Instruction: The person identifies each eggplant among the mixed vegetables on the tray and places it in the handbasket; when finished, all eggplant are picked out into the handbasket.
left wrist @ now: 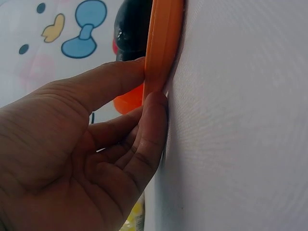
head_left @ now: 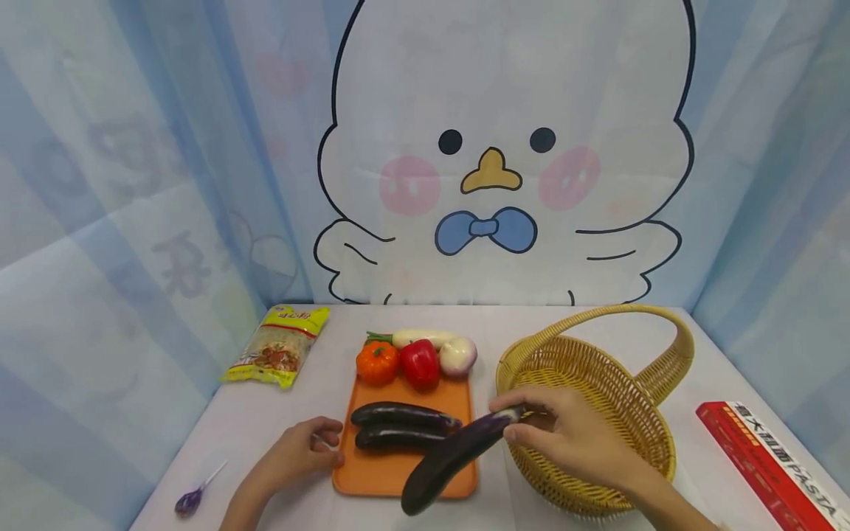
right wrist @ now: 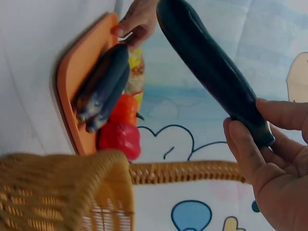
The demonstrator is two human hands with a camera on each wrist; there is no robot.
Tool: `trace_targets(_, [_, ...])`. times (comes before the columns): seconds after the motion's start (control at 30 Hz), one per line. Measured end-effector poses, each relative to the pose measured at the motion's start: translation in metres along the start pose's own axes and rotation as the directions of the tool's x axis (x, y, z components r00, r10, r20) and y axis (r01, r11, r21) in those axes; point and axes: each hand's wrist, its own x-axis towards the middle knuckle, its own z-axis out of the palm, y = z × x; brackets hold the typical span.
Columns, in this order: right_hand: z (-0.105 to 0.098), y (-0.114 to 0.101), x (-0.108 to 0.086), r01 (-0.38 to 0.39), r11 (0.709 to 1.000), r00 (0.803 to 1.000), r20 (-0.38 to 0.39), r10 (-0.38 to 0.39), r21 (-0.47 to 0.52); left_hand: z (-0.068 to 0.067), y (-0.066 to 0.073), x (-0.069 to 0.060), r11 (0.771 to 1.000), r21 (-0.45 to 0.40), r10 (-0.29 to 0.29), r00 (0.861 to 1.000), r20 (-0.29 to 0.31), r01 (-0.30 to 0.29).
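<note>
My right hand (head_left: pixel 574 435) pinches the stem end of a dark purple eggplant (head_left: pixel 451 461), held up above the right front part of an orange tray (head_left: pixel 372 479). In the right wrist view this eggplant (right wrist: pixel 211 67) slants up and away from the fingertips. At the tray's left edge, my left hand (head_left: pixel 295 453) grips the rim; the left wrist view shows the thumb on one side of the rim (left wrist: pixel 161 48) and a finger on the other. Two more eggplants (head_left: pixel 401 417) lie side by side on the tray. Behind them sit an orange pepper (head_left: pixel 377 363) and a red pepper (head_left: pixel 420 365).
A purple-white round vegetable (head_left: pixel 458 358) and a white radish (head_left: pixel 421 338) lie at the tray's back. A wicker basket (head_left: pixel 654 442) with an arched handle stands right, under my right hand. Around are a noodle bag (head_left: pixel 275 346), a lollipop (head_left: pixel 189 503) and a red pasta box (head_left: pixel 757 464).
</note>
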Motion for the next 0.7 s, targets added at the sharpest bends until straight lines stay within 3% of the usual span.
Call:
trace_targets(0.1, [-0.014, -0.003, -0.002, -0.021, 0.998, 0.999, 0.039, 0.024, -0.066, 0.000, 0.000, 0.000, 1.000, 0.001, 0.003, 1.000, 0.001, -0.003])
trace_targets(0.2, [-0.027, -0.003, -0.003, 0.010, 0.994, 0.998, 0.068, -0.003, -0.105, -0.001, 0.001, -0.001, 1.000, 0.006, 0.006, 1.000, 0.001, -0.006])
trace_targets(0.43, [-0.056, 0.009, -0.001, 0.096, 0.994, 0.983, 0.160, -0.087, -0.052, -0.001, 0.001, 0.000, 1.000, 0.006, -0.002, 1.000, -0.002, 0.002])
trace_targets(0.7, [-0.087, 0.020, 0.009, 0.224, 0.974, 0.941, 0.268, -0.205, -0.044, 0.000, -0.001, 0.001, 1.000, -0.005, 0.015, 1.000, 0.008, -0.015])
